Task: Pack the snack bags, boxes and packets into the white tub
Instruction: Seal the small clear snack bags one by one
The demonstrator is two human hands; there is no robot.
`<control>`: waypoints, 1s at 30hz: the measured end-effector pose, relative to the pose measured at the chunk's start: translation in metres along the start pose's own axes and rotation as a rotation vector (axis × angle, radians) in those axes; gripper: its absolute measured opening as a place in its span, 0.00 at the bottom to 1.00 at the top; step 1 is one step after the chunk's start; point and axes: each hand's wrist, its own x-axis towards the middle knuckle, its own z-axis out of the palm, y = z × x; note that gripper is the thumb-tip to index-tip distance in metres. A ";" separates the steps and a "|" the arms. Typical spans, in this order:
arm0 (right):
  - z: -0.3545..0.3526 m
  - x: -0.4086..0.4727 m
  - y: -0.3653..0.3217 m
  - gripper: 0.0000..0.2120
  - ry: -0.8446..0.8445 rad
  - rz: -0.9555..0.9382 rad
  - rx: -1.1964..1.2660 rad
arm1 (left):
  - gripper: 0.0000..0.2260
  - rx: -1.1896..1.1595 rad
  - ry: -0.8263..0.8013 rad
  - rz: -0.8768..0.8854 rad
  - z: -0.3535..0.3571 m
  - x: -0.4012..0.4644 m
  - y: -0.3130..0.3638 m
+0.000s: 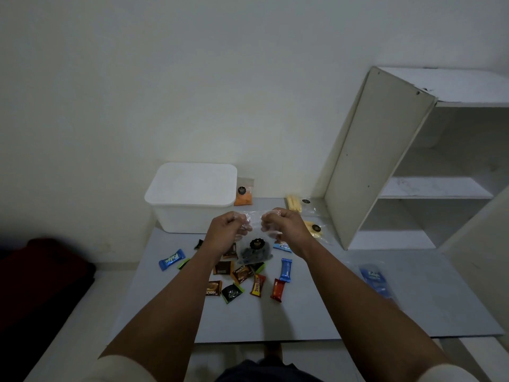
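A clear plastic bag of dark snacks (254, 253) with a black round label hangs above the grey board. My left hand (227, 232) and my right hand (283, 224) each pinch a top corner of it. The white tub (190, 213) stands at the board's back left, with its lid on. Several small packets lie under and in front of the bag: a blue one (171, 260), brown ones (213, 288), a black-green one (232, 293), a red one (278, 290) and a blue bar (286, 270). An orange snack bag (243, 195) leans by the tub.
Two clear bags of yellow sticks (296, 204) lie at the back right. A flat blue wrapper (376, 279) rests on the board's right side. A white shelf unit (385, 161) stands at the right. A dark red cloth (46, 268) lies on the floor to the left.
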 end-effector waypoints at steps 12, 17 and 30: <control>-0.004 0.001 -0.001 0.08 -0.093 -0.011 -0.207 | 0.11 0.139 -0.083 0.039 -0.004 -0.002 0.002; -0.004 0.007 -0.004 0.07 -0.140 -0.047 -0.324 | 0.11 0.148 -0.070 0.049 0.003 -0.005 0.004; 0.001 0.013 -0.007 0.08 -0.239 -0.086 -0.430 | 0.14 0.261 -0.061 0.134 0.002 -0.007 0.003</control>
